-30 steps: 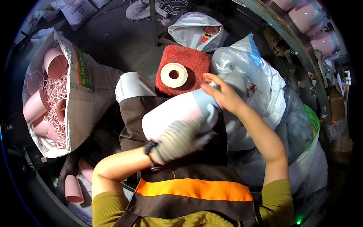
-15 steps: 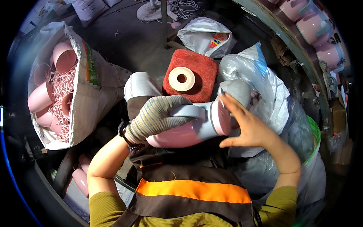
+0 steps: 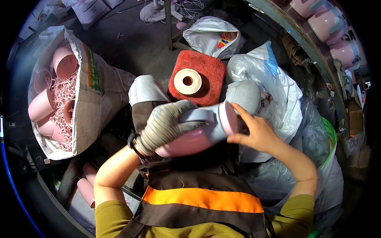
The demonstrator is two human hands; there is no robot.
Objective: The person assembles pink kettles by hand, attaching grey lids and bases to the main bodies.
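My left hand, in a striped knit glove, is wrapped around the grey handle of a pink and grey jug. The jug lies tilted on its side over my lap, its top end toward the right. My bare right hand has its thumb and fingers curved around the pink lid at that end. Fingertips meet the lid's upper edge and the thumb its lower edge. The jug's underside is lost in shadow against the dark apron.
A tape roll sits on a red block-shaped pad ahead. At left stands a sack of pink cups and small pink pieces. Plastic bags crowd the right side. Pink jugs line a rack at upper right.
My right hand's spread fingers have closed in around the jug's lid. The jug has shifted slightly left and tilted a little, while my left hand keeps its hold on the handle.
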